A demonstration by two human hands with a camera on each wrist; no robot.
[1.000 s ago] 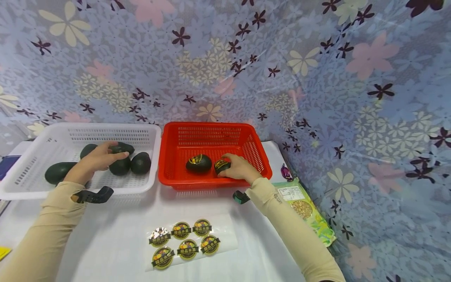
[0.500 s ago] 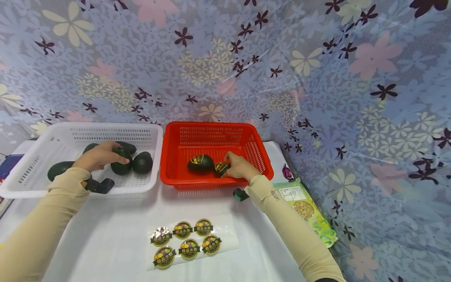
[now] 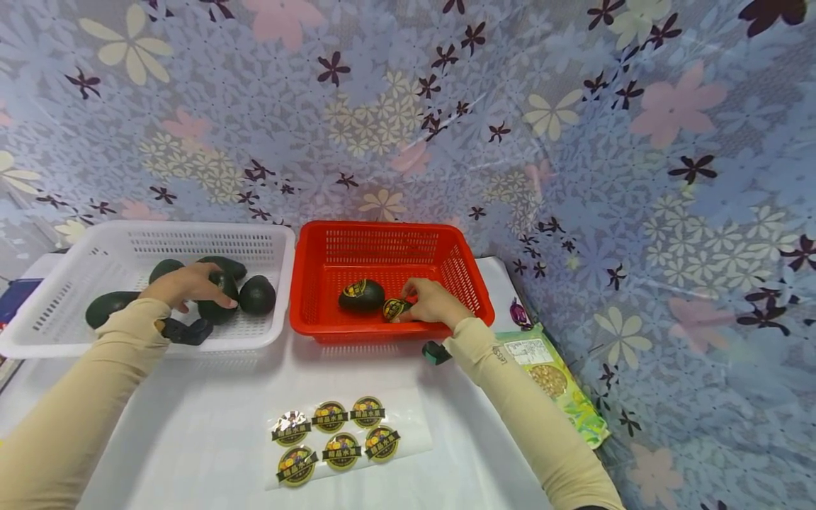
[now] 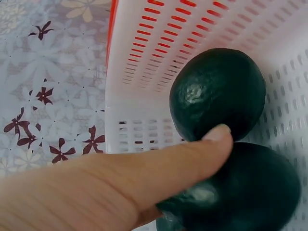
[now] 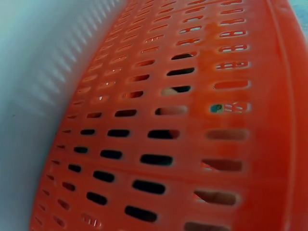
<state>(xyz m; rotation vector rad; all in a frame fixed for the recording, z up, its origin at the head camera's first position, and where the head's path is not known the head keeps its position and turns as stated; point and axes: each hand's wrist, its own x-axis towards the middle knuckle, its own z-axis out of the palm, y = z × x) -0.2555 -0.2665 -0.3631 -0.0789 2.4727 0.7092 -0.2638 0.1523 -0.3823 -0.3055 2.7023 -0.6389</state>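
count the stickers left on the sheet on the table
6, on the clear sticker sheet: three in the back row and three in the front row.

Left hand (image 3: 185, 285) grips avocado (image 3: 217, 301); right hand (image 3: 432, 302) holds stickered avocado (image 3: 395, 309).

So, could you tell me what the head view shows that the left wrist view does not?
Only the head view shows the red basket's inside, two stickered avocados in it, the right hand holding one, and the sticker sheet. Only the left wrist view shows the thumb pressed on a dark avocado up close. Both show the white basket, its plain avocados and the left hand.
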